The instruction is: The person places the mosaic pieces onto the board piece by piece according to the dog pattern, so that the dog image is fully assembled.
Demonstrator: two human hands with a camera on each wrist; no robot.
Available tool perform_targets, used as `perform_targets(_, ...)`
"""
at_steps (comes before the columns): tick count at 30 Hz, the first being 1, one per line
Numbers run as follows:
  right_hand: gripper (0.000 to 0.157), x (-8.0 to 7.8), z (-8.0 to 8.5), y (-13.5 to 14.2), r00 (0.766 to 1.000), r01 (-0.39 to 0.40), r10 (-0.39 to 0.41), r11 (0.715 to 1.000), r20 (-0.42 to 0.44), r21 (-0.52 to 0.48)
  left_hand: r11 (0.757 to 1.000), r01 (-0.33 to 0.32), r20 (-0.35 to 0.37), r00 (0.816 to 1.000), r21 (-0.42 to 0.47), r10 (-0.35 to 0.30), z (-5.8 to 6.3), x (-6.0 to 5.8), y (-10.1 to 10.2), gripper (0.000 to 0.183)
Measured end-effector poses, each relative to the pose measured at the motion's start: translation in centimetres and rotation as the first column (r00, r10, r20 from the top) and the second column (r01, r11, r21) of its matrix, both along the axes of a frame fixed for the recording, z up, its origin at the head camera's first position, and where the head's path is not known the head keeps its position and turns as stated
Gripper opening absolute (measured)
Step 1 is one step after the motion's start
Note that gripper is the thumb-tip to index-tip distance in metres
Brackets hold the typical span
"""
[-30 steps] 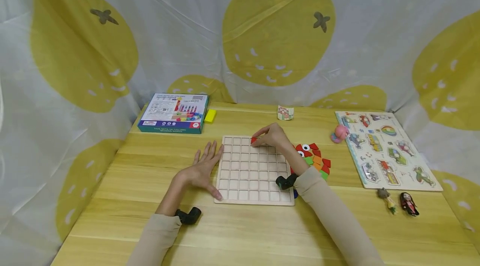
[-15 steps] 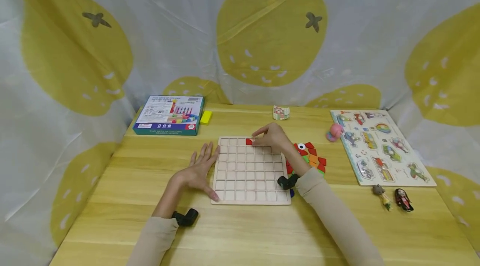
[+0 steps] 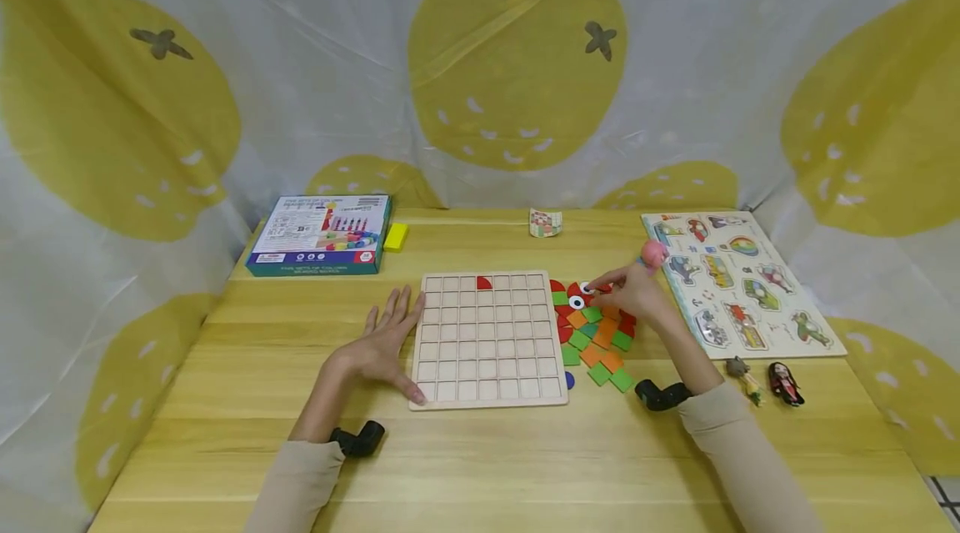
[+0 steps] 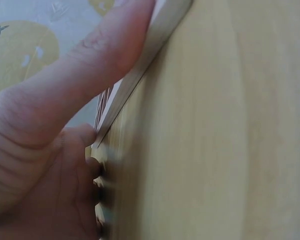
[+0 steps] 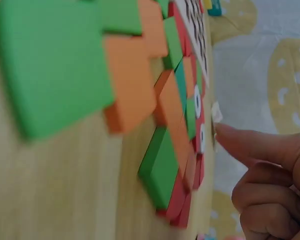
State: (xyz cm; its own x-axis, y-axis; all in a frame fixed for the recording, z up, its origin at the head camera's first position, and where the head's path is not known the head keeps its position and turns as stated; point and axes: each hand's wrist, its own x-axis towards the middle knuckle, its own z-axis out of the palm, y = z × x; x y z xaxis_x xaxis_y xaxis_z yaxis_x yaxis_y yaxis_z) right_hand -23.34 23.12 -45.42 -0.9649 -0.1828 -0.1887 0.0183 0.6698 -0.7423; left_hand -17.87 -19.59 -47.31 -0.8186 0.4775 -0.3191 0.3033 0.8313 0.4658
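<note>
Leaving the square grid board of pale wood (image 3: pixel 487 348), the right hand (image 3: pixel 633 293) has moved across to the heap of flat red, green, orange and teal tiles (image 3: pixel 606 334) on the yellow wood-grain desk (image 3: pixel 480 466). Half a second ago I had it at the top row; now the red quarter-round tile (image 3: pixel 484 284) lies there by itself, near the middle of that row. I read that as one cell done and the work barely begun, since every other cell I can see is bare.

The right fingers are bent, their tips at the upper white disc with a black dot (image 3: pixel 587 289); neither my head view nor the right wrist view tells me whether they grip anything. The left hand (image 3: pixel 378 349) has stayed along the board's left edge, fingers spread and holding nothing, thumb on the near-left corner. To me it looks like a steadying touch. A dark blue piece (image 3: pixel 570 380) shows just beside the board's right edge.
</note>
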Motion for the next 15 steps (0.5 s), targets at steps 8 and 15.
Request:
perform_targets(8, 0.024, 1.5, -0.1, 2.8, 0.999, 0.041, -0.044, 0.994, 0.030, 0.103, 1.000, 0.008, 0.000, 1.000, 0.003, -0.008, -0.1, 0.1, 0.0, 0.152)
perform_targets(15, 0.026, 1.5, -1.0, 3.2, 0.997, 0.078, -0.080, 0.994, 0.020, 0.081, 1.000, 0.005, -0.010, 1.000, -0.004, -0.005, 0.0, 0.2, 0.0, 0.152)
